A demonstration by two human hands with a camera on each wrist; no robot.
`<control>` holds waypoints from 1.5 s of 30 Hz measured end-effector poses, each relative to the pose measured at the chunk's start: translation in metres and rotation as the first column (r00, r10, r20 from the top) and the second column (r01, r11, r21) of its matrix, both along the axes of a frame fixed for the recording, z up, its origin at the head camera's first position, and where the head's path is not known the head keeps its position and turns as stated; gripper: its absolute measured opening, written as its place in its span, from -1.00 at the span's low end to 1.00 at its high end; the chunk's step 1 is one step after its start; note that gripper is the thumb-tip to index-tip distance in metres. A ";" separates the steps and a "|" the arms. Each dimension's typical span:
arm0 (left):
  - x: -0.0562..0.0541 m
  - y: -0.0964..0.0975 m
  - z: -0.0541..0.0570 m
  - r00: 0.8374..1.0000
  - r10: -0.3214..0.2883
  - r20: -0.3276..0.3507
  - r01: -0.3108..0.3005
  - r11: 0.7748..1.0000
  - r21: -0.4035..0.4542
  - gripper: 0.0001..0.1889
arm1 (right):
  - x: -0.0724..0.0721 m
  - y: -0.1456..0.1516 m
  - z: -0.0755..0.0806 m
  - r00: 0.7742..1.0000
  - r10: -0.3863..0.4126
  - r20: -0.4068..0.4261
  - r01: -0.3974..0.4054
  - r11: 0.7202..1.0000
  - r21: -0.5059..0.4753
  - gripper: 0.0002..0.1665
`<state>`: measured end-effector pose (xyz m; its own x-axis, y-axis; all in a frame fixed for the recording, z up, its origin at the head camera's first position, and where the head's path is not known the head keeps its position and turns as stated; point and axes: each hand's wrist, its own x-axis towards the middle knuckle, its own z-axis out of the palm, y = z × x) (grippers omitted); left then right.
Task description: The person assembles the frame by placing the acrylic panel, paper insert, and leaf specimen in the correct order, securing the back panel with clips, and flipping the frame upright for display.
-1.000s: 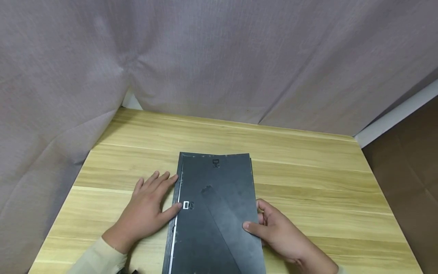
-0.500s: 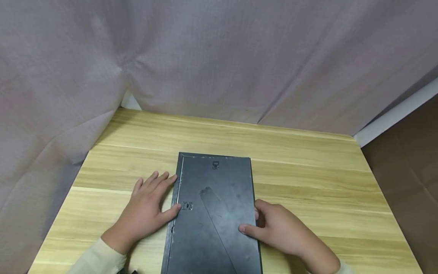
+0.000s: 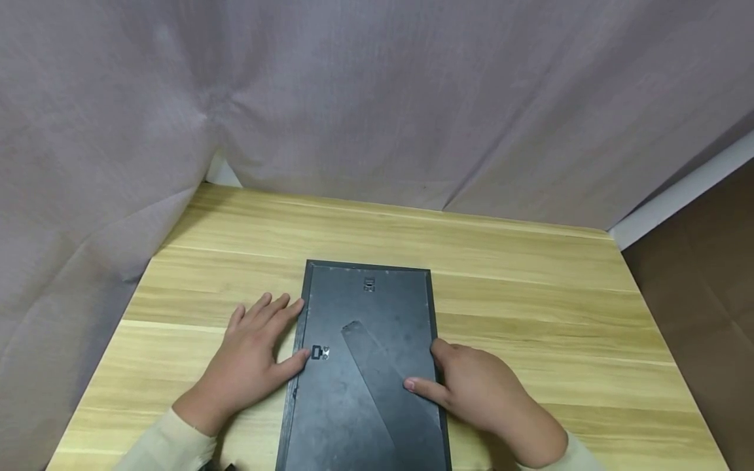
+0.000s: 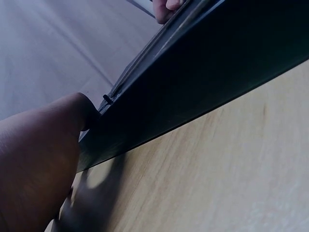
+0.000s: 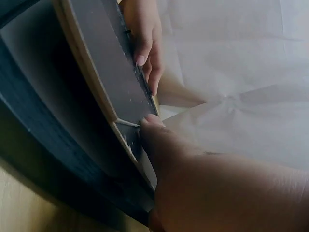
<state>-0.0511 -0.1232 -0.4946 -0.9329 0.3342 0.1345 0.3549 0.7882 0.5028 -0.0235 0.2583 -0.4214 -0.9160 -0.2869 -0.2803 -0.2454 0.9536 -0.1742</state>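
Note:
A black picture frame (image 3: 438,392) lies face down, its near end cut off in the head view. Its dark backing board (image 3: 330,405) bears a slanting stand leg (image 3: 368,376) and two small metal hangers. In the right wrist view, a pale edge of the backing board (image 5: 87,63) stands apart from the frame's rim across a dark gap. My left hand (image 3: 247,363) rests against the left rim, fingers spread, thumb over the edge. My right hand (image 3: 480,386) grips the right rim, thumb lying on the board. Its other fingers are largely hidden.
The frame lies on a wood-grain table (image 3: 559,314). A greyish curtain (image 3: 353,98) hangs behind the table and along its left side. At the bottom edge, a small black object (image 3: 231,467) shows by the left sleeve. A brown surface (image 3: 701,275) borders the right.
The backing board has come down and left, so the right rim now shows beside it. My right hand has shifted slightly left and turned more palm-down. The left hand stays almost still.

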 end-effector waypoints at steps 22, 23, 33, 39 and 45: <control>0.002 0.001 0.004 1.000 0.009 0.017 -0.008 1.000 -0.014 -0.13 | 0.006 -0.008 -0.015 0.991 0.055 -0.122 -0.048 0.997 0.061 -0.19; 0.002 0.001 0.005 1.000 0.011 0.021 -0.011 1.000 -0.016 -0.13 | 0.006 -0.008 -0.016 0.990 0.055 -0.128 -0.048 0.997 0.057 -0.19; 0.000 0.003 0.005 0.999 0.022 0.039 -0.022 1.000 -0.004 -0.12 | 0.008 -0.007 -0.021 0.985 -0.054 -0.164 0.058 0.998 0.018 -0.07; 0.000 0.003 0.003 0.999 0.020 0.034 -0.020 1.000 0.017 -0.19 | 0.011 -0.003 -0.029 0.956 -0.190 -0.223 0.173 0.980 -0.094 0.50; 0.002 0.003 0.002 1.000 0.019 0.020 -0.020 0.999 0.034 -0.25 | 0.012 -0.002 -0.031 0.955 -0.203 -0.218 0.171 0.973 -0.157 0.48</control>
